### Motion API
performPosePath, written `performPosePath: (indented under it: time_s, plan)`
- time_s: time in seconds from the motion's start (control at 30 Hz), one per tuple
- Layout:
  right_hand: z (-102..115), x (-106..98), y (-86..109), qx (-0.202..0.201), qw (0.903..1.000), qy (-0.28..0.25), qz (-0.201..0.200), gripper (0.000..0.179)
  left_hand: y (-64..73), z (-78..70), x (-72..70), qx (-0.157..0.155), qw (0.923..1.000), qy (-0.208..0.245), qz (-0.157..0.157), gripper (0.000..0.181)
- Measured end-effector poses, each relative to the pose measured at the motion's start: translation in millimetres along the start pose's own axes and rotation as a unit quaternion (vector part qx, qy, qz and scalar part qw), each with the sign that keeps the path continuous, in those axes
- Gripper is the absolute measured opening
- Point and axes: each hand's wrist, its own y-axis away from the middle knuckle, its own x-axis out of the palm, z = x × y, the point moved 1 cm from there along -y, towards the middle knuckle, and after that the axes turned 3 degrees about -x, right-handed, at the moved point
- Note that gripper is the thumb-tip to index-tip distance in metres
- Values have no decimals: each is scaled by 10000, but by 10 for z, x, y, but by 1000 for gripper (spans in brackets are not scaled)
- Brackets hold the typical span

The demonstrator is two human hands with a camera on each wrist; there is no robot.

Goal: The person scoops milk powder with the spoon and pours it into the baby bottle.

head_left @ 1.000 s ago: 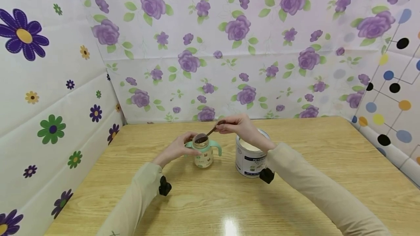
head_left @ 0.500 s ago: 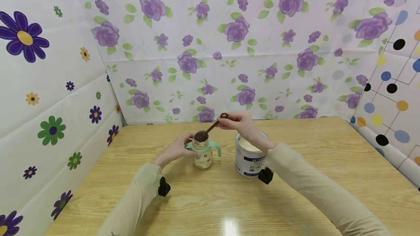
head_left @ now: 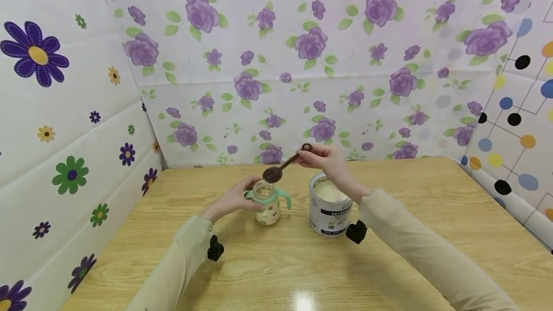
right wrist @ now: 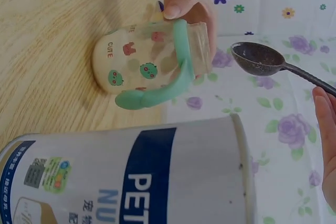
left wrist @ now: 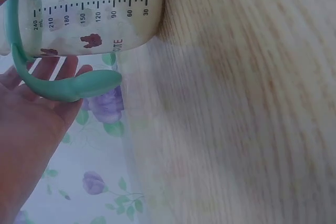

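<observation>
My left hand (head_left: 233,200) holds a clear baby bottle (head_left: 269,214) by its neck, fingers behind and thumb in front. The bottle stands upright and open on the table, with mint-green handles (right wrist: 157,96), printed cartoon figures and a mL scale. Between right thumb and fingers I pinch the thin handle of a dark brown spoon (head_left: 273,174). My right hand (head_left: 330,163) is above and to the right of the bottle. The spoon's round bowl hangs just over the bottle mouth, apart from it in the right wrist view, with pale specks inside.
A large white tin (head_left: 330,220) with a dark blue label stands right of the bottle, open and holding pale powder (head_left: 330,191). My right forearm passes over its right side. The wooden table (head_left: 259,268) meets a flowered cloth backdrop (head_left: 242,124) behind.
The spoon has lifted out of the bottle mouth and moved slightly right and up with my right hand. My left hand stays on the bottle. The head view has tilted a little.
</observation>
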Motion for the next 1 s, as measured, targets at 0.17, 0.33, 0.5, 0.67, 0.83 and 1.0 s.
performPosePath:
  time_s: [0.17,0.33,0.5,0.67,0.83,1.0]
  plan:
    - [41,-116,18,-265,9991,-165,-294,23,-17,-40,-31,240,9997,-20,-77,78]
    - [-36,-313,-15,-526,9973,-245,-450,20,-13,-215,-53,524,9986,99,-50,76]
    - [136,-393,48,-463,9972,-240,-542,18,9,-435,-109,693,9976,64,-74,72]
    - [226,-541,84,-473,9967,-302,-581,14,-58,-579,-188,828,9964,95,-178,70]
    - [254,-684,114,-499,9965,-169,-655,18,-201,-563,-188,937,9954,-80,-204,72]
    - [286,-804,160,-433,9962,117,-747,21,-267,-654,-103,1022,9947,-139,-55,73]
